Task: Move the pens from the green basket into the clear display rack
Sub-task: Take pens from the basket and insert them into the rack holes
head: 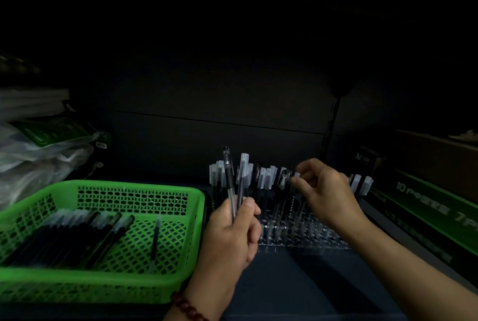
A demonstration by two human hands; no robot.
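Note:
A green basket [196,206] sits at the left with several dark pens [77,232] lying along its floor and one pen [155,240] apart near its right side. The clear display rack [305,235] stands to its right, holding several upright pens with clear caps [267,178]. My left hand [232,232] is closed around two pens [230,181] held upright in front of the rack's left end. My right hand [326,191] pinches the cap of a pen [294,178] standing in the rack's back rows.
A clear plastic bag with green packaging [44,144] lies behind the basket at the left. A dark box with green stripe and white print [424,206] runs along the right. A dark wall and a hanging cord [333,119] are behind the rack.

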